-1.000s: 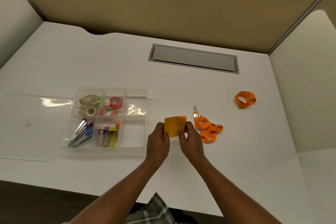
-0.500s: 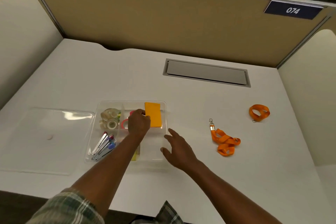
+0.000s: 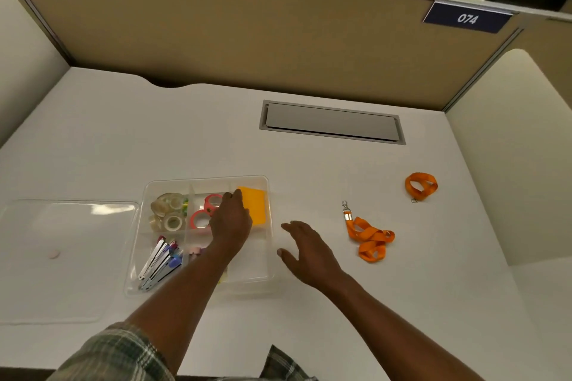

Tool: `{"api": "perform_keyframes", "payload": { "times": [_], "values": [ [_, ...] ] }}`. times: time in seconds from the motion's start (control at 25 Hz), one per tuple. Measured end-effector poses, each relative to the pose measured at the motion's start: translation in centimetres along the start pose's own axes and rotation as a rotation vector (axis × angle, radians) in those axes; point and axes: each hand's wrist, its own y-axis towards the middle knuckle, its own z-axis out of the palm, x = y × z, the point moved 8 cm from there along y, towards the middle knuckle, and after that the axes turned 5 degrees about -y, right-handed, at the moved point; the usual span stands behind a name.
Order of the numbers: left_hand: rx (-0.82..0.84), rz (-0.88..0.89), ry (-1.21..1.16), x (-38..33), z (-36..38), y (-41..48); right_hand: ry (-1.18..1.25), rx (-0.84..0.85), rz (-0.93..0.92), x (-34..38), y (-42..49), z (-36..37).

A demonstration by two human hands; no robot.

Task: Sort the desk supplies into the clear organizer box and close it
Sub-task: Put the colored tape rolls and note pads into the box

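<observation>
The clear organizer box (image 3: 254, 266) stands open on the white desk. My left hand (image 3: 230, 223) reaches into it and grips the left edge of an orange note pad (image 3: 255, 206) that sits in the back right compartment. Clear tape rolls (image 3: 167, 215), red tape rolls (image 3: 202, 215) and silver clips with coloured ends (image 3: 159, 263) fill other compartments. My right hand (image 3: 309, 252) hovers open just right of the box, holding nothing. An orange lanyard (image 3: 370, 240) lies bunched to its right, and a second orange lanyard (image 3: 421, 185) lies farther back right.
The box's clear lid (image 3: 62, 257) lies flat on the desk left of the box. A grey cable hatch (image 3: 331, 122) is set into the desk at the back. Tan partition walls close off the back and sides.
Both hands held the orange pad in front of me a second ago. My left hand carried it left into the box's back right compartment, and my right hand let go and opened beside the box.
</observation>
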Motion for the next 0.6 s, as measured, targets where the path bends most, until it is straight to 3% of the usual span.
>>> {"api": "perform_keyframes", "payload": {
  "times": [0.16, 0.28, 0.48, 0.6],
  "values": [
    [-0.037, 0.047, 0.017, -1.2, -0.4, -0.7, -0.170, -0.326, 0.266, -7.7, 0.0, -5.1],
    [-0.051, 0.045, -0.084, -2.7, -0.6, -1.8, -0.349, -0.271, 0.454, -13.4, -0.5, -7.0],
    [-0.033, 0.273, -0.201, -9.6, 0.3, -5.1, -0.562, -0.144, 0.273, -16.5, -0.8, -5.7],
    [0.085, 0.400, -0.190, -14.9, 1.3, -6.7, -0.252, -0.183, 0.240, -15.5, -0.4, -8.5]
  ]
}}
